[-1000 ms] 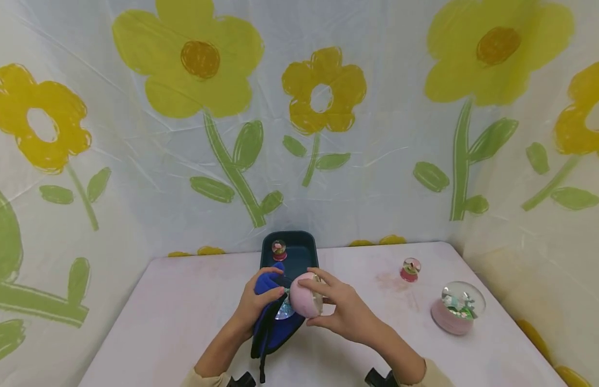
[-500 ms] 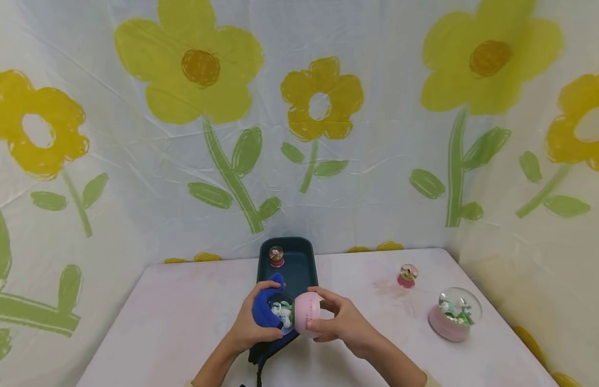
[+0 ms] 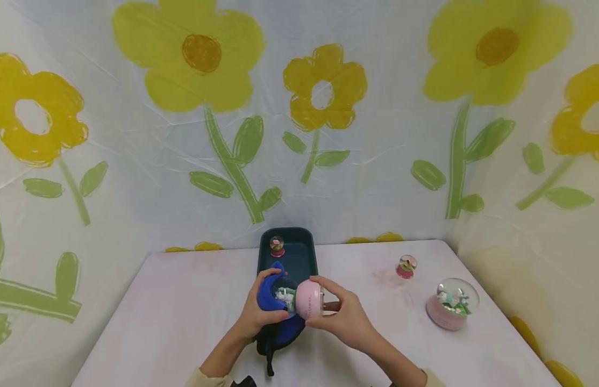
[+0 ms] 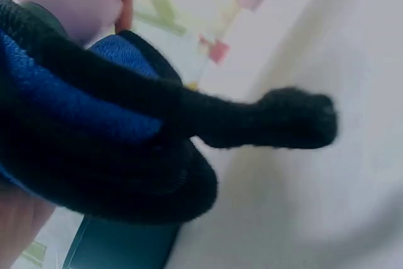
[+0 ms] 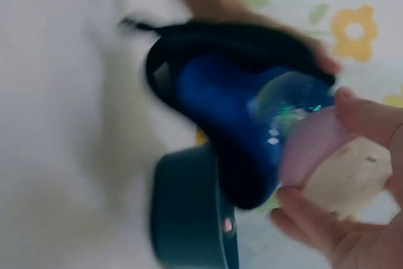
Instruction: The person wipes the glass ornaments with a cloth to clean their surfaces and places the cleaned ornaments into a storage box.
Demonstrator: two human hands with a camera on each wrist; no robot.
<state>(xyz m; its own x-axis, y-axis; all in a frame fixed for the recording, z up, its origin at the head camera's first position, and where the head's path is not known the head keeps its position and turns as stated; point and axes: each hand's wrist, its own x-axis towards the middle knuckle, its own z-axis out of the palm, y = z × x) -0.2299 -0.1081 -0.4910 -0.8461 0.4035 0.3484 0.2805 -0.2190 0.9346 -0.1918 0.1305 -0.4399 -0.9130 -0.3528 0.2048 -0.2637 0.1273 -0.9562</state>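
My right hand (image 3: 347, 318) holds a snow globe (image 3: 308, 300) by its pink base, tipped on its side so the clear dome points left. White figures and some green show inside the dome. My left hand (image 3: 254, 314) grips a blue fuzzy cloth piece (image 3: 266, 294) with black edging, cupped around the dome's left end. In the left wrist view the cloth's black tab (image 4: 289, 118) sticks out over the table. The right wrist view shows the base's pale flat underside (image 5: 349, 177) between my right thumb and fingers, and the dome resting against the blue cloth.
Beyond my hands a dark teal tray (image 3: 299, 258) holds a small snow globe (image 3: 277, 246) with a red base. To the right on the white table (image 3: 183, 301) stand another small snow globe (image 3: 406, 266) and a large pink-based one (image 3: 451, 303). A flower-print curtain surrounds the table.
The held snow globe has turned about its length, so lettering on its pink base now shows. More of the dome is visible beside the blue cloth. Both hands keep their hold.
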